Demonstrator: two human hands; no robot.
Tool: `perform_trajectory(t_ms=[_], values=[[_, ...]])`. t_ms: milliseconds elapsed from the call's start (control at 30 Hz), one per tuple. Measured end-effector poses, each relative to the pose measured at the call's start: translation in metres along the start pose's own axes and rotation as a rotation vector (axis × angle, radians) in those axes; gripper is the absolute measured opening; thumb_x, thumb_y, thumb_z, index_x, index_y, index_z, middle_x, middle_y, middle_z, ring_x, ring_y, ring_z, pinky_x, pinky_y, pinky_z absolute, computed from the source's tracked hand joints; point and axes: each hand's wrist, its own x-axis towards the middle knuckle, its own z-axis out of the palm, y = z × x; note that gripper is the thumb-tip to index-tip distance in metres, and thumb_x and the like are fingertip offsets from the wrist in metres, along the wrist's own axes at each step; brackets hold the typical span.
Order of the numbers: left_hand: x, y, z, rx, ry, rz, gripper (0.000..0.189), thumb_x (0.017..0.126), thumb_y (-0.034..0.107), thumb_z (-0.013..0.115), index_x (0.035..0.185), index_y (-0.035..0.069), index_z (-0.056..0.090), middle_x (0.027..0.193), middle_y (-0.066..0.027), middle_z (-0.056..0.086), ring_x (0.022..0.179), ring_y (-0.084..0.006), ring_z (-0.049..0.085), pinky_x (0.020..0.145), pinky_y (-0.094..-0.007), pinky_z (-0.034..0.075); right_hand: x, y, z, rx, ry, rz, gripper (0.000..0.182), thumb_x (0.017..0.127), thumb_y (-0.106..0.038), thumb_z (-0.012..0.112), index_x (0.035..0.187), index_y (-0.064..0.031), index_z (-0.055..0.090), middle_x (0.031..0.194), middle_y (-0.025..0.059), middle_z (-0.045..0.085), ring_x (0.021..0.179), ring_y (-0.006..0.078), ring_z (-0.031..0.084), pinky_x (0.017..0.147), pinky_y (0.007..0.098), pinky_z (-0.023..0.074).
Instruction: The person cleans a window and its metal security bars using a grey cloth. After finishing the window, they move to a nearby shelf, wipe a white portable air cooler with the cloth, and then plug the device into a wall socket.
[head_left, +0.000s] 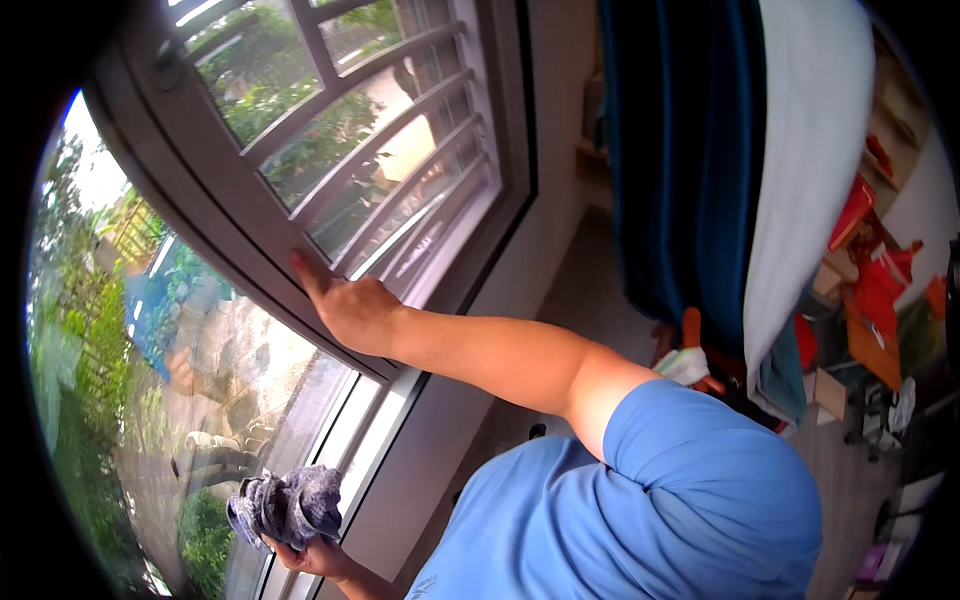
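Note:
My right hand (356, 311) rests against the light-coloured window frame (259, 247), one digit stretched along it. Its other fingers are bent or hidden, and no loose object shows in it. Lower down, my left hand (315, 556) holds a bunched grey-purple cloth (289, 506) in front of the glass pane (225, 397), close to the lower frame. Whether the cloth touches the glass cannot be told. Faint reflections lie across the pane. Beside the right hand are the window's metal bars (397, 135).
A dark blue curtain (675, 165) with a pale strip (802, 150) hangs at the upper right. Behind it are red items (881, 281), an open cardboard box (827, 396) and a wheeled chair base (870, 427). Plants (97, 322) grow outside the glass.

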Motion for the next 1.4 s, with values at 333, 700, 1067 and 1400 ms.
perform_trajectory(t_ms=[333, 700, 1067, 1400], values=[[0.031, -0.01, 0.033, 0.09, -0.142, 0.077, 0.061, 0.077, -0.014, 0.057, 0.138, -0.011, 0.06, 0.137, -0.0217, 0.064, 0.119, -0.0293, 0.064, 0.109, -0.0422, 0.049, -0.244, 0.097, -0.051, -0.001, -0.065, 0.427, 0.047, 0.096, -0.03, 0.069, 0.137, -0.0069, 0.063, 0.11, 0.0164, 0.074, 0.103, 0.0347, 0.073, 0.088, 0.0462, 0.0594], [0.029, -0.024, 0.104, -0.12, -0.329, -0.036, 0.051, 0.079, -0.006, 0.064, 0.13, -0.011, 0.065, 0.127, -0.0211, 0.069, 0.105, -0.028, 0.067, 0.092, -0.0395, 0.057, -0.626, 0.053, -0.187, -0.388, -0.063, 2.053, 0.116, 0.067, -0.064, 0.089, 0.148, 0.0057, 0.045, 0.145, 0.025, 0.058, 0.132, 0.0379, 0.06, 0.106, 0.0461, 0.051], [0.019, 0.03, 0.138, -0.139, -0.46, 0.263, 0.046, 0.088, 0.001, 0.079, 0.131, -0.006, 0.065, 0.13, -0.02, 0.07, 0.111, -0.027, 0.066, 0.101, -0.0414, 0.051, -0.669, 0.209, -0.309, -0.713, 0.299, 1.569, 0.116, 0.077, 0.0, 0.063, 0.169, -0.0217, -0.004, 0.172, 0.0257, 0.016, 0.098, 0.0484, 0.072, 0.082, 0.052, 0.0599], [-0.009, 0.092, 0.081, 0.205, -0.491, 0.185, 0.051, 0.09, -0.004, 0.069, 0.141, -0.005, 0.059, 0.135, -0.0249, 0.067, 0.118, -0.0313, 0.066, 0.107, -0.0482, 0.05, -0.742, 0.413, -0.273, -0.117, 0.211, 1.4, 0.108, 0.059, -0.034, 0.099, 0.153, -0.0119, 0.051, 0.138, 0.0186, 0.068, 0.133, 0.034, 0.061, 0.108, 0.0411, 0.0496]])
